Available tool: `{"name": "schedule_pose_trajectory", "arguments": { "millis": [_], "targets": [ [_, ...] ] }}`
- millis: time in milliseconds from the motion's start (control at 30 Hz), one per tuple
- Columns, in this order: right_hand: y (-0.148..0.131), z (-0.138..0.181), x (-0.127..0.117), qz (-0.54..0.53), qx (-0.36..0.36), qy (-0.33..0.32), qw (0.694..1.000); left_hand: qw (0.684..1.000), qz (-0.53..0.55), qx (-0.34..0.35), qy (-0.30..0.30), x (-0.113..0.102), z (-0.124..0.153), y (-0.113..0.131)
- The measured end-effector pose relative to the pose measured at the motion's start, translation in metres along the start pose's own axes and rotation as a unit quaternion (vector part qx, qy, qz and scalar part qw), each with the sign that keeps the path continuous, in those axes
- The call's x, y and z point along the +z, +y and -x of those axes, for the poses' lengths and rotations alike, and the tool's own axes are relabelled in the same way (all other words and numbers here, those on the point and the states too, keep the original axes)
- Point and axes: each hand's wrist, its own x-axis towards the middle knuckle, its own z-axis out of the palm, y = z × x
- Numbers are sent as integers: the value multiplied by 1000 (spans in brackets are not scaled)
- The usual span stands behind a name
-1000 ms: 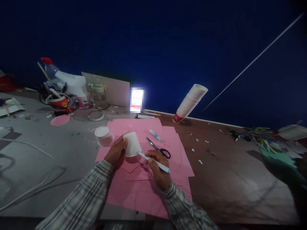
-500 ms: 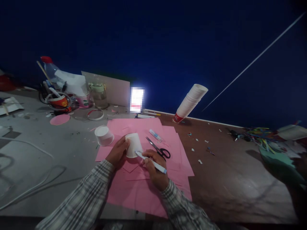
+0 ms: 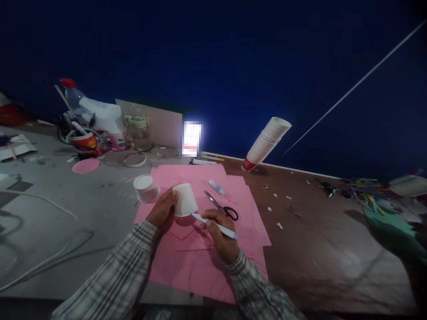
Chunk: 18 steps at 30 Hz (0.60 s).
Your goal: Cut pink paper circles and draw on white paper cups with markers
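My left hand (image 3: 162, 211) grips an upside-down white paper cup (image 3: 185, 200) standing on pink paper sheets (image 3: 200, 266). My right hand (image 3: 220, 238) pinches a white marker (image 3: 215, 226) with a blue end; its tip touches the cup's lower rim on the right side. Black-handled scissors (image 3: 222, 207) lie just beyond my right hand on the pink paper. A second inverted white cup (image 3: 146, 188) stands to the left of the held one. A small glue tube (image 3: 217, 188) lies behind the scissors.
A leaning stack of paper cups (image 3: 267, 141) stands at the back by the blue wall. Jars, a bottle and a mug of tools (image 3: 83, 140) crowd the back left. White cable (image 3: 43, 258) loops at the left. Coloured strips and green paper (image 3: 383, 209) lie at the right.
The marker tip has slid along the cup's base, back towards the right, while my left hand keeps the cup in place. The view has shifted slightly.
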Motion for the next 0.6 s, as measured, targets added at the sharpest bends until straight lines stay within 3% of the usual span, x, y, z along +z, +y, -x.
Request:
{"name": "schedule_pose_trajectory", "arguments": {
  "millis": [133, 333, 600],
  "targets": [
    [0, 0, 0, -39, -9, 22, 999, 1000, 4, 3, -9, 1, 0, -1],
    [-3, 0, 4, 11, -75, 14, 997, 1000, -6, -6, -3, 5, 2, 0],
    [-3, 0, 6, 41, -94, 23, 994, 1000, -5, -11, -2, 6, 2, -1]
  ]
}}
